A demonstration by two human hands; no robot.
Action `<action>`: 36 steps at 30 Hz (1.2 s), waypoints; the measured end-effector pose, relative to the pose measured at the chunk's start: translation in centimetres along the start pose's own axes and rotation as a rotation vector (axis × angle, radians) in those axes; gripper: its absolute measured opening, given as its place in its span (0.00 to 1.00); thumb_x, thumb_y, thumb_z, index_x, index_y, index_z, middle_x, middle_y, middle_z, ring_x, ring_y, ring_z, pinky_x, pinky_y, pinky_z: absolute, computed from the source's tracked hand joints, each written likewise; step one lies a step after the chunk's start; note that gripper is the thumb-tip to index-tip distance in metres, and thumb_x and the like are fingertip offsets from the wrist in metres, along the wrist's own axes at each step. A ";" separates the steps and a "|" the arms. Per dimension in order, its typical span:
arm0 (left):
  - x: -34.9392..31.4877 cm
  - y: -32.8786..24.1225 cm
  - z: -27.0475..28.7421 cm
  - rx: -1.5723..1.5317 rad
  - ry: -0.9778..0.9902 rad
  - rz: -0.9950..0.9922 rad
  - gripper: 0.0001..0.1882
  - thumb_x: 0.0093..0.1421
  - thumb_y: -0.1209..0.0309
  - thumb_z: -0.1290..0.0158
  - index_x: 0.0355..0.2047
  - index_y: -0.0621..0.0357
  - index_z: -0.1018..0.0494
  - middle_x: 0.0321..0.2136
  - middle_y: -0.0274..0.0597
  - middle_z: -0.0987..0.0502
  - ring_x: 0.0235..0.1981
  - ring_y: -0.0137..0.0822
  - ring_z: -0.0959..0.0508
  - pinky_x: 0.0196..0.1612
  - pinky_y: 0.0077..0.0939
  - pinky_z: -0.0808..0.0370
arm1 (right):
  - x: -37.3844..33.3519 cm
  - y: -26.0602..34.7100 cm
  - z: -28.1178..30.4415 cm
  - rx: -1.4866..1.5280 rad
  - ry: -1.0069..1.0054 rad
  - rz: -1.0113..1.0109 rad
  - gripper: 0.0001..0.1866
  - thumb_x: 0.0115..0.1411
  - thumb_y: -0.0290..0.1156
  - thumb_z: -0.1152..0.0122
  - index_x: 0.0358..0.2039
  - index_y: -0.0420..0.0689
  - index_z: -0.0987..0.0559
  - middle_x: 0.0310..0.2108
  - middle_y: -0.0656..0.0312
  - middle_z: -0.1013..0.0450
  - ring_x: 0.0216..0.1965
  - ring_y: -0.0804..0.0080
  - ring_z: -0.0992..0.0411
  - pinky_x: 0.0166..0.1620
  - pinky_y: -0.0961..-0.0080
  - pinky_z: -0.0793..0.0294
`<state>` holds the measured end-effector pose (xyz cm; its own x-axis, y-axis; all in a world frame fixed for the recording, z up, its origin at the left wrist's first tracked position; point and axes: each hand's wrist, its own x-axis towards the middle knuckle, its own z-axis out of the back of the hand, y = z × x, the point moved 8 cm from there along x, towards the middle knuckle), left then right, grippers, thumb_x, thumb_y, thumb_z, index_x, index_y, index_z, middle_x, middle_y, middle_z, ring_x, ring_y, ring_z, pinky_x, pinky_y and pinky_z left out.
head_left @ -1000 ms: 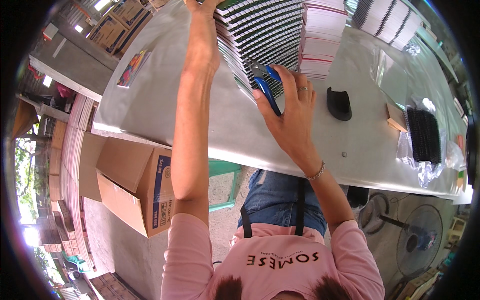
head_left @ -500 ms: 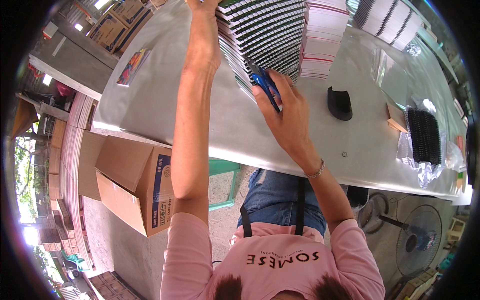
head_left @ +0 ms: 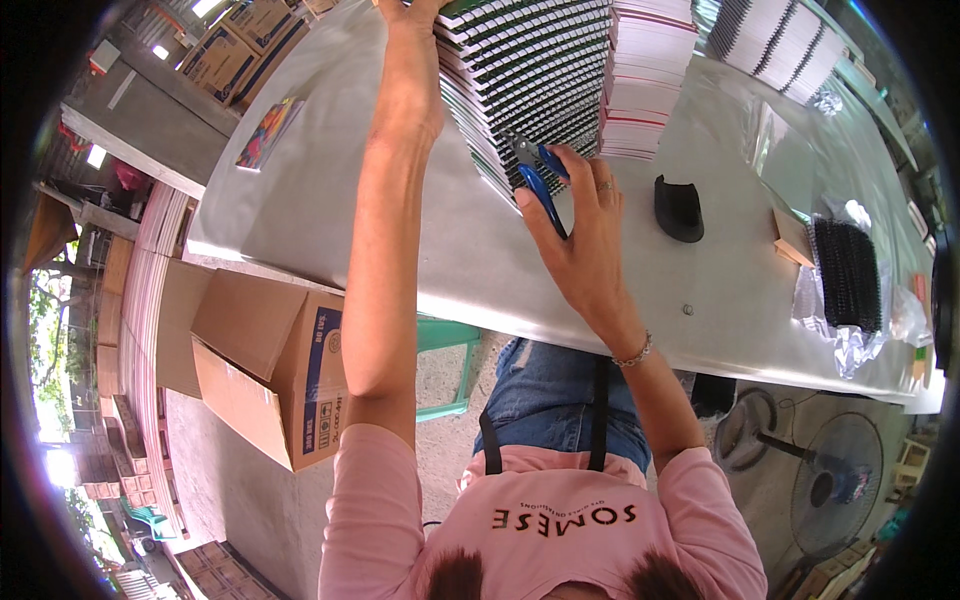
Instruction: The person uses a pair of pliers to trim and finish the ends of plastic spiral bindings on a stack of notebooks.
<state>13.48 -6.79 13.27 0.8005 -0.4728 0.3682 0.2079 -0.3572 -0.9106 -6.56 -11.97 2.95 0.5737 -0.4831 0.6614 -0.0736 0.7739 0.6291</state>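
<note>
My right hand (head_left: 590, 225) holds a pair of pliers (head_left: 541, 198) with blue handles, which are spread apart. Their grey jaws touch or hover just over the lower part of a tall stack of coil-bound notebooks (head_left: 540, 65); which of the two I cannot tell. Rows of black coil bindings face me along that stack. At the top edge of the view, my left hand (head_left: 408, 12) is by the stack's far left corner. Its fingers are mostly cut off, so their grip is hidden. Right beside the coils stands a pile of white-paged books (head_left: 648, 90) with red lines between them.
A black curved holder (head_left: 680, 210) lies on the grey table (head_left: 480, 275). Black coils (head_left: 848, 272) on crumpled plastic sit at the right, near a small wooden block (head_left: 792, 238). More bound notebooks (head_left: 775, 45) stand far right. Below are an open carton (head_left: 265, 370) and a fan (head_left: 835, 485).
My right hand has opened its grip wider, so the pliers' handles are farther apart and the jaws show more. My left arm has barely moved.
</note>
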 end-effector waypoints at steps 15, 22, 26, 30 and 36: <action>-0.9 -0.9 -1.2 -0.051 -0.011 -0.045 0.21 0.62 0.60 0.46 0.53 0.51 0.32 0.38 0.31 0.26 0.38 0.25 0.28 0.42 0.20 0.33 | -0.2 -0.1 -0.1 -0.182 -0.094 0.073 0.32 0.56 0.42 0.29 0.58 0.47 0.28 0.47 0.56 0.31 0.49 0.58 0.33 0.53 0.56 0.40; -0.7 -0.9 -1.1 -0.067 0.001 -0.029 0.20 0.63 0.60 0.47 0.53 0.51 0.33 0.39 0.32 0.26 0.40 0.26 0.27 0.44 0.21 0.32 | -0.2 0.1 0.0 -0.197 -0.110 0.114 0.31 0.54 0.41 0.28 0.58 0.48 0.27 0.47 0.56 0.30 0.49 0.58 0.33 0.53 0.57 0.39; -1.1 -1.1 -1.5 -0.053 -0.011 -0.033 0.20 0.63 0.61 0.47 0.53 0.51 0.33 0.39 0.32 0.26 0.39 0.25 0.27 0.43 0.20 0.32 | -0.1 -0.2 -0.2 -0.208 -0.111 0.109 0.31 0.55 0.41 0.28 0.57 0.48 0.27 0.47 0.56 0.30 0.49 0.57 0.33 0.52 0.57 0.39; -1.0 -1.1 -1.3 -0.058 -0.003 -0.040 0.20 0.63 0.61 0.47 0.53 0.51 0.33 0.39 0.31 0.26 0.39 0.25 0.27 0.42 0.20 0.32 | 0.0 -0.5 -0.6 -0.181 -0.094 0.090 0.30 0.56 0.41 0.29 0.57 0.48 0.26 0.46 0.56 0.29 0.49 0.57 0.32 0.52 0.58 0.38; -1.0 -1.0 -1.2 -0.049 -0.013 -0.030 0.19 0.63 0.60 0.46 0.52 0.50 0.32 0.37 0.31 0.26 0.37 0.24 0.28 0.39 0.19 0.33 | 0.2 -1.1 -0.9 -0.004 -0.074 0.076 0.25 0.58 0.37 0.31 0.54 0.44 0.25 0.41 0.55 0.27 0.43 0.59 0.29 0.46 0.64 0.32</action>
<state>11.75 -6.93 14.02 0.8016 -0.4512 0.3924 0.2045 -0.4098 -0.8889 -5.61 -12.52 2.03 0.5050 -0.4513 0.7357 -0.1112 0.8113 0.5740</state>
